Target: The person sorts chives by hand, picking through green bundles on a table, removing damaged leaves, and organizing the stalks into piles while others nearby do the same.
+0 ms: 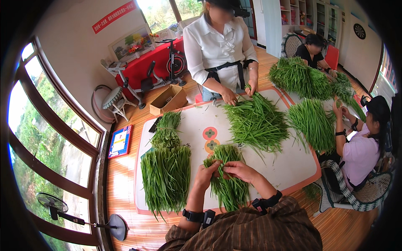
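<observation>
My left hand [206, 172] and my right hand [243, 171] are close together over a small heap of long green chives [231, 193] at the table's near edge. Fingers of both hands are pinched around a few stalks above the heap; the fingertips partly hide them. Just left of my left hand lies a bigger, evenly laid pile of chives [166, 178]. Behind that pile is a gathered bunch of chives [167, 125], its pale ends toward me. A loose, spread heap of chives [257, 123] lies across the table from my right hand.
The white table [194, 125] has a pink rim. Opposite, a person in a white blouse [220, 46] handles the far heap. Two seated people work at right beside more chive piles [312, 123]. A dark phone-like object [155, 124] lies at the left edge; a cardboard box [168, 99] stands beyond.
</observation>
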